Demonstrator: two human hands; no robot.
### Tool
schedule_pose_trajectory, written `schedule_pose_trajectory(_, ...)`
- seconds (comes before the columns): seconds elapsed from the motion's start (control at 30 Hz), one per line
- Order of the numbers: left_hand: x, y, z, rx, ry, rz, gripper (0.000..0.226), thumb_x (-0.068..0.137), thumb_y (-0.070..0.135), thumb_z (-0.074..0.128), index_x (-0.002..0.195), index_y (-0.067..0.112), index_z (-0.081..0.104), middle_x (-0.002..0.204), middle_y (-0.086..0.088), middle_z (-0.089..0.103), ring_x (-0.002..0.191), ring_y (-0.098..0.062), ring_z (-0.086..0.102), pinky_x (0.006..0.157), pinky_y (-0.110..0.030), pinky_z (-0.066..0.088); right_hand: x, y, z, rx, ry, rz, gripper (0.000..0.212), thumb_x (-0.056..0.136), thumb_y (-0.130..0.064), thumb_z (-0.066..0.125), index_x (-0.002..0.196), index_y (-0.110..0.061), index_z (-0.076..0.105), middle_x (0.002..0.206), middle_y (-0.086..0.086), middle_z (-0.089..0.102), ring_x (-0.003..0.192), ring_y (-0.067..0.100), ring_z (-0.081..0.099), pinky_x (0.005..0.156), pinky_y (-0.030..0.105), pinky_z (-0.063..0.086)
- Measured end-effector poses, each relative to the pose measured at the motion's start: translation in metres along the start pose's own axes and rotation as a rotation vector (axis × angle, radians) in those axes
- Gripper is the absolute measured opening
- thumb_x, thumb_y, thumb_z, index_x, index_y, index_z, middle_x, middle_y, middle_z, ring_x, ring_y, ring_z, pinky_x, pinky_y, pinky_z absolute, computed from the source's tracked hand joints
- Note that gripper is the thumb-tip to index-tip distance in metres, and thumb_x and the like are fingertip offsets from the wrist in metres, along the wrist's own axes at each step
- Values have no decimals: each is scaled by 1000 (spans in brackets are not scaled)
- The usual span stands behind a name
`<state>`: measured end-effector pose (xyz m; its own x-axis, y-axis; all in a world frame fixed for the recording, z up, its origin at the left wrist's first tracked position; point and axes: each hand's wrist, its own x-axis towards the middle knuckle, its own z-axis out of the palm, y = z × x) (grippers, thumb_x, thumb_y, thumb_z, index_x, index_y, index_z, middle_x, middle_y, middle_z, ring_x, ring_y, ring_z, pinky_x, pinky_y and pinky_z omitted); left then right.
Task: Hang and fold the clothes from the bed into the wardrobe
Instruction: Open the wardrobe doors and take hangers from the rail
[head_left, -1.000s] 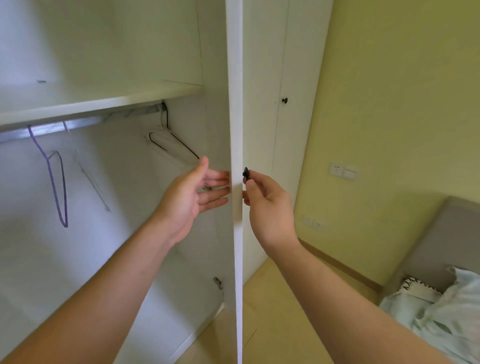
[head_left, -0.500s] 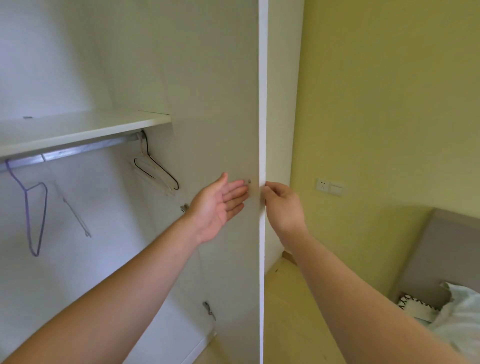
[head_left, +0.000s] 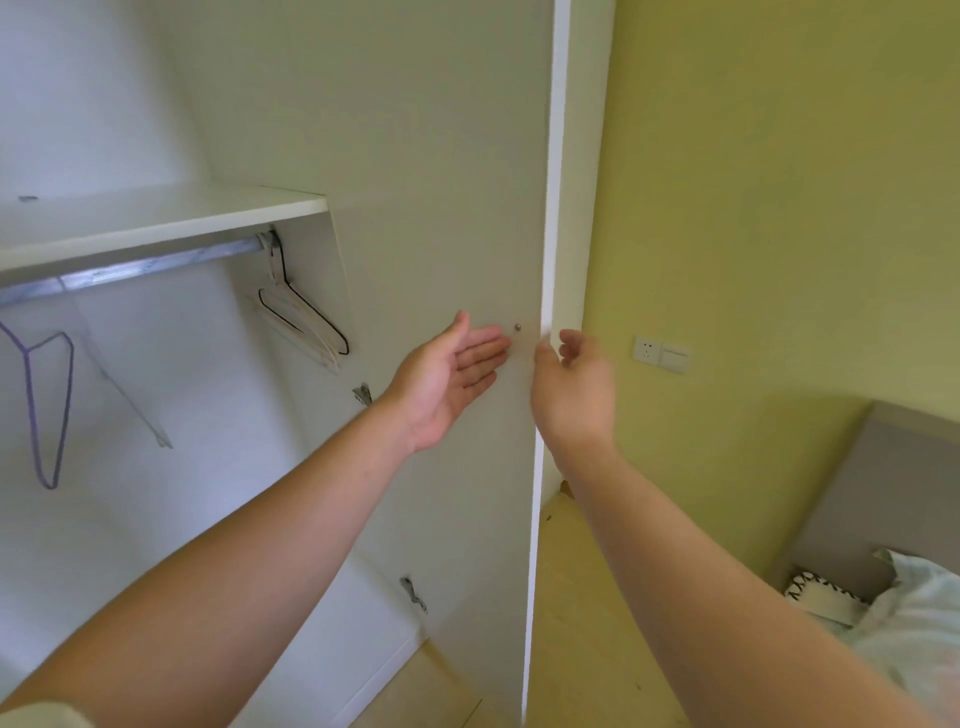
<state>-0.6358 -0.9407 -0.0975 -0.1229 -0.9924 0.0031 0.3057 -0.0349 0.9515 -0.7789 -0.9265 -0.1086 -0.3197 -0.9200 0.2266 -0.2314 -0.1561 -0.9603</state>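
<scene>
- Set wide: door (head_left: 441, 156), likely to expose rail (head_left: 156, 262), hangers (head_left: 304, 325).
- Flattened, released: left hand (head_left: 447, 384), at door's inner face.
- At door edge: right hand (head_left: 571, 389); blurred, grip cannot be told.

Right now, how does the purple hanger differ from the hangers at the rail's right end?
The purple hanger is single and far left; the bunched hangers, pale and black, sit together at the right end of the rail. Neither carries clothes.
</scene>
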Motion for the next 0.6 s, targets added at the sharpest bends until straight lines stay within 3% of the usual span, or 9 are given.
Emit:
schedule_pose_trajectory(0.1, -13, 0, -20, 126, 104, 75, 51, 108, 44, 37, 117, 6, 70, 116, -14, 73, 111, -24, 70, 103, -36, 51, -25, -2, 18, 5, 55, -87, 26, 97, -32, 54, 122, -24, 52, 117, -1, 53, 105, 16, 57, 90, 35, 50)
schedule_pose_trajectory(0.2, -32, -6, -57, 251, 232, 96, 45, 109, 37, 40, 107, 4, 70, 104, -16, 74, 102, -30, 72, 97, -42, 54, -45, -5, 47, 2, -101, -67, 21, 95, -35, 56, 113, -25, 51, 108, 2, 57, 96, 20, 61, 78, 35, 51)
schedule_pose_trajectory(0.37, -65, 1, -147, 419, 412, 87, 40, 109, 34, 41, 100, 8, 71, 96, -11, 75, 89, -28, 73, 91, -47, 55, -72, -15, 120, -59, -352, -20, 13, 97, -38, 54, 101, -27, 49, 108, 3, 59, 87, 16, 59, 65, 27, 40)
schedule_pose_trajectory(0.6, -98, 44, -290, 695, 743, 181, 26, 106, 34, 46, 98, 23, 69, 94, 6, 72, 84, -11, 71, 78, -29, 56, -116, -29, 244, -129, -618, -45, 15, 99, -40, 52, 101, -25, 49, 109, 5, 59, 78, 14, 58, 55, 22, 38)
